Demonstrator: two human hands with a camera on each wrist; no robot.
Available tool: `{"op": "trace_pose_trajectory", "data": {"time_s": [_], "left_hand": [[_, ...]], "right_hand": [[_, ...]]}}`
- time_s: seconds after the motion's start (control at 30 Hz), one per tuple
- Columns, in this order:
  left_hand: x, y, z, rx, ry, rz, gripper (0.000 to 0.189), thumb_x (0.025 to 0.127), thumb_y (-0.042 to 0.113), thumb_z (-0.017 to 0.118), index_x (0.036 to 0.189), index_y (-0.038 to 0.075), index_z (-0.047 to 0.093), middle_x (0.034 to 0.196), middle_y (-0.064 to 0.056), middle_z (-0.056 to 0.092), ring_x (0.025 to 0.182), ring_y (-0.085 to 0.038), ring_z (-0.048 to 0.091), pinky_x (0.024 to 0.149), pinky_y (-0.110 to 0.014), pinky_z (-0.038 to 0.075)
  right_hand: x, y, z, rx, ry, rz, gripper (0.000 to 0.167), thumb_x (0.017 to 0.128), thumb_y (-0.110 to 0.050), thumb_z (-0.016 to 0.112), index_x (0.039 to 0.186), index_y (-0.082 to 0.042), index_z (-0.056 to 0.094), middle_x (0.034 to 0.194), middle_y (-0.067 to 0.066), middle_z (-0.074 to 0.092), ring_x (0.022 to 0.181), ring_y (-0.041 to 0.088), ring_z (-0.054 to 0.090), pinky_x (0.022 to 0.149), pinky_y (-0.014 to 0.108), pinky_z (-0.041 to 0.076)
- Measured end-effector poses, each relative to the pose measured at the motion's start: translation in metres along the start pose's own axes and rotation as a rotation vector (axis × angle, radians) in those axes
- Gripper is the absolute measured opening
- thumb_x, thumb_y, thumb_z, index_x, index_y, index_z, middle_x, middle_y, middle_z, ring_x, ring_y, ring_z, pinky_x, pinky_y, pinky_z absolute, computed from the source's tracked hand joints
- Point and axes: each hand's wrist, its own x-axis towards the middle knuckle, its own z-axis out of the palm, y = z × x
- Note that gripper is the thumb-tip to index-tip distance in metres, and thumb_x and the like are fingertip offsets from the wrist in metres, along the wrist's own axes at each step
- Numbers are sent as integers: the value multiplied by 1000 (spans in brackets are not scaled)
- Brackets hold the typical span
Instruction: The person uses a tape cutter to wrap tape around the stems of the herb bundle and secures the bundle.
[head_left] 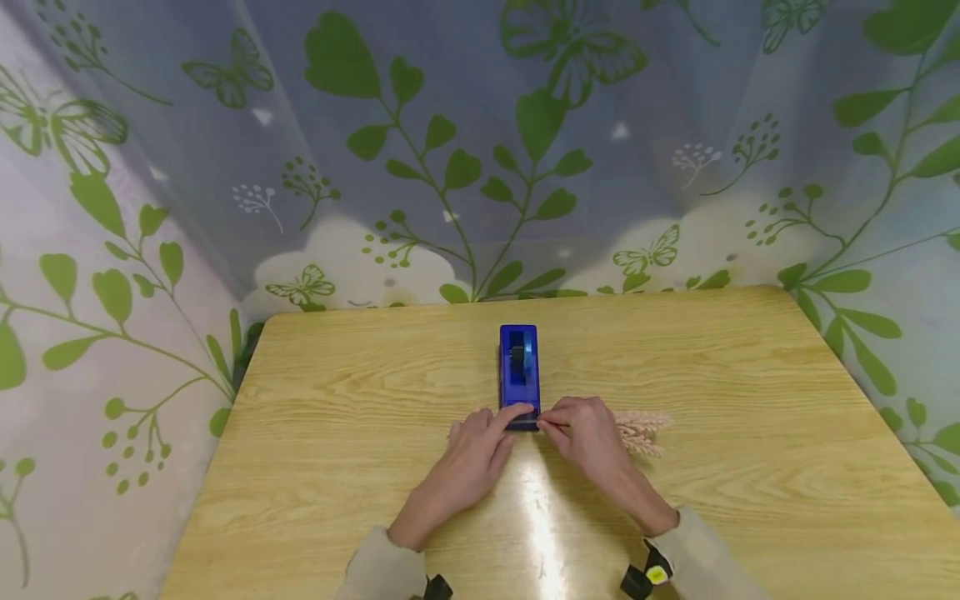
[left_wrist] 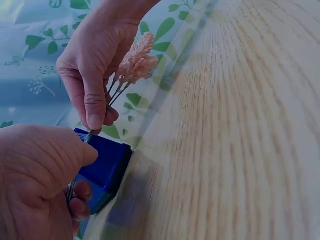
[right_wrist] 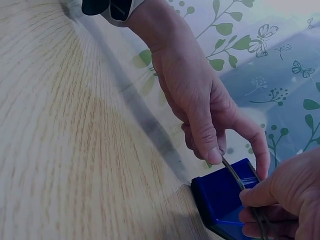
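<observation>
A blue tape dispenser (head_left: 517, 367) lies lengthwise on the wooden table, its near end between the two hands. My left hand (head_left: 468, 458) pinches the thin stems of some pink artificial flowers near their bare end, its index finger stretched onto the dispenser's near end. With thumb and fingertips, my right hand (head_left: 592, 442) grips the same stems (right_wrist: 232, 172) closer to the blooms. The fluffy flower heads (left_wrist: 136, 62) stick out to the right, beyond the right hand. In the right wrist view, a shiny strip of clear tape (right_wrist: 248, 181) shows by the stems at the dispenser's edge.
The wood-grain table (head_left: 360, 367) stretches out on both sides of the hands. Behind it and at its sides hangs a curtain (head_left: 450, 208) printed with green leaves and butterflies. Dark camera mounts (head_left: 637, 581) sit at the wrists.
</observation>
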Motion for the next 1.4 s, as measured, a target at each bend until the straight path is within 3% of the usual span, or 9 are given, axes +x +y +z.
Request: {"op": "trace_pose_trajectory", "data": {"time_s": [0.43,0.67,0.9,1.03,1.13,1.27,1.4], "left_hand": [[1,-1,0,-2,-13,3,57,109,22,57,159,40,36,83,8,45,76,-13,41,73,-29,28],[-2,-5,2,3,-28,9,66,108,19,57,163,44,28,75,9,45,75,-13,41,73,-31,24],[-2,-1,-5,17,-6,24,76,107,25,61,166,43,18,81,9,46,75,-11,41,76,-30,26],[1,5,-7,-20,80,37,63,109,27,58,164,23,29,99,5,58,84,-12,50,82,-32,31],[4,10,-8,-66,157,41,43,109,26,57,148,11,48,108,3,67,91,-10,59,89,-35,37],[4,16,-12,-151,219,53,15,107,17,61,119,10,67,101,-1,75,85,-8,64,86,-35,46],[3,17,-17,-186,248,102,6,103,8,66,108,10,69,95,-2,75,79,-9,61,74,-29,51]], "right_hand": [[-1,1,1,1,-34,35,7,82,1,86,86,-4,83,78,3,75,66,14,68,69,38,57],[-8,0,5,45,-167,74,5,86,-1,83,84,-5,83,78,0,72,67,7,64,58,20,52],[2,-6,-13,70,-241,115,4,88,-3,82,89,-6,83,79,-1,74,68,7,65,62,21,54],[5,-10,-24,116,-298,166,3,90,-5,80,93,-5,83,81,-2,73,69,5,63,62,20,54],[7,-13,-30,154,-297,187,4,91,-6,79,93,-5,83,79,-3,72,69,4,62,63,21,54],[7,-16,-36,171,-289,169,4,91,-6,79,93,-6,83,80,-4,72,70,3,63,64,21,54],[8,-17,-42,185,-288,165,4,91,-6,79,94,-6,83,82,-3,73,71,3,64,64,21,54]]}}
